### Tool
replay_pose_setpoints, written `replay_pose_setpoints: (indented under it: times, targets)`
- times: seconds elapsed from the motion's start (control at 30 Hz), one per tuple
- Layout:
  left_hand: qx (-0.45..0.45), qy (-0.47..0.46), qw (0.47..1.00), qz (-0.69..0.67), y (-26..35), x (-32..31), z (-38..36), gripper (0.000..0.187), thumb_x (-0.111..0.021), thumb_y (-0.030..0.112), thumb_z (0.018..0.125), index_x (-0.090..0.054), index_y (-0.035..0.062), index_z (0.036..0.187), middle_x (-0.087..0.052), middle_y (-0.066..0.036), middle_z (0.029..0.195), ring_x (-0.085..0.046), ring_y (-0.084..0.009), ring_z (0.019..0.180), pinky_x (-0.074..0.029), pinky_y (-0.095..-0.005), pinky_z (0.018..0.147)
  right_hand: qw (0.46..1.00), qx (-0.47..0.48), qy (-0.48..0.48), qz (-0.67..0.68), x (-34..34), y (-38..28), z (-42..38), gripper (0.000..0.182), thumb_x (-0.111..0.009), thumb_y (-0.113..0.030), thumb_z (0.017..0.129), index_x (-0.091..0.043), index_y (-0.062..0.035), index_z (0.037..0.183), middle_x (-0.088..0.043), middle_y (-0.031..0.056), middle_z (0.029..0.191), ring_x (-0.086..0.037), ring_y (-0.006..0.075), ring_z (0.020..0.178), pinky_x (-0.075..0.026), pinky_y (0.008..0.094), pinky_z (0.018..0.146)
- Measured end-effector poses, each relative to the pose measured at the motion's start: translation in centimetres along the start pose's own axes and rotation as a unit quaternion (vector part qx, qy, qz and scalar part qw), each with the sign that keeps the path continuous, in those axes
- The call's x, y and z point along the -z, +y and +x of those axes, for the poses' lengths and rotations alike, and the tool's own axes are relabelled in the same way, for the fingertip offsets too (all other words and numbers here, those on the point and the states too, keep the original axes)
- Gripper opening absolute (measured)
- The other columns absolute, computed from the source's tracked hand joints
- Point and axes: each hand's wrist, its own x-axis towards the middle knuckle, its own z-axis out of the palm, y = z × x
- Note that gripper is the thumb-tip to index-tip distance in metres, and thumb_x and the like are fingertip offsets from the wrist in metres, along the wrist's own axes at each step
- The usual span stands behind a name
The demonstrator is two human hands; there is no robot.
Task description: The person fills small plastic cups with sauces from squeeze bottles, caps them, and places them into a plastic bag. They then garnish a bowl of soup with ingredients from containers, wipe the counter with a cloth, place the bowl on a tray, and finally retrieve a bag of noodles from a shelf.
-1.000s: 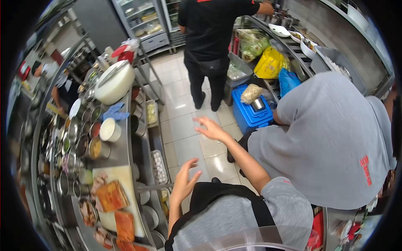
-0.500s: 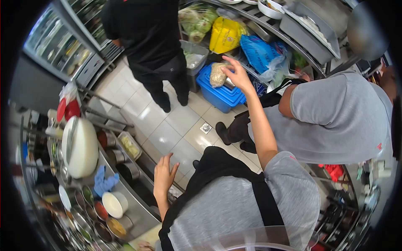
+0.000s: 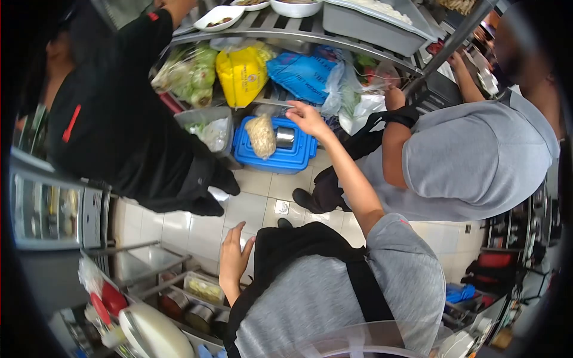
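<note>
My right hand (image 3: 308, 120) reaches forward at the end of an outstretched arm, its fingers extended and holding nothing I can see. It appears near the shelf edge, close to a blue plastic bag (image 3: 304, 76) and above the right side of a lidded blue bin (image 3: 292, 160). On that lid rest a clear bag of pale, beige contents (image 3: 261, 136) and a metal container (image 3: 285, 138). Lower left, my left hand (image 3: 235, 258) hangs over the tiled floor with fingers apart, touching nothing visible.
A yellow bag (image 3: 240, 74) and bagged leafy greens (image 3: 194, 71) fill the lower shelf. A grey tub (image 3: 376, 24) and dishes stand above. One person in black (image 3: 128, 113) is left; another in grey (image 3: 471, 158) is right. Left stands a metal rack (image 3: 143, 280).
My view has turned, bringing the shelf and blue bin further left. My right hand now appears right of the beige-filled bag rather than beside it. My left hand stays low, fingers still apart.
</note>
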Motion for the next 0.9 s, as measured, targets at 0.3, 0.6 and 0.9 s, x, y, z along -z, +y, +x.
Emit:
replay_pose_setpoints:
  times: [0.3,0.6,0.9]
  targets:
    - [-0.074,-0.156,0.983,0.065,-4.4,3.8,12.8,0.044,-0.061,0.025,0.083,-0.049,0.0032,0.120,-0.057,-0.018,0.106,-0.054,-0.0375,0.098,-0.043,-0.0434,0.084,0.956,-0.139,0.119,-0.229,4.4,6.5,11.1,0.051,-0.063,-0.029,0.079,-0.055,0.0038,0.117,-0.053,0.0266,0.118,-0.050,0.0390,0.113,-0.041,0.0411,0.096]
    - [-0.237,-0.239,0.932,0.136,-2.6,5.6,25.8,0.044,-0.063,0.024,0.081,-0.051,0.0029,0.118,-0.057,-0.015,0.106,-0.055,-0.0335,0.097,-0.042,-0.0410,0.084,0.743,-0.345,0.204,-0.536,15.9,15.7,12.5,0.054,-0.050,-0.021,0.083,-0.036,-0.0059,0.133,-0.030,0.0141,0.143,-0.028,0.0319,0.132,-0.028,0.0487,0.103]
    - [-0.240,-0.262,0.922,0.153,-1.9,3.4,30.9,0.045,-0.063,0.025,0.080,-0.051,0.0041,0.118,-0.057,-0.015,0.105,-0.055,-0.0337,0.095,-0.043,-0.0419,0.083,0.739,-0.238,0.242,-0.582,25.3,20.8,19.5,0.041,-0.046,-0.024,0.086,-0.050,-0.0124,0.125,-0.045,0.0173,0.132,-0.042,0.0315,0.123,-0.034,0.0439,0.102]
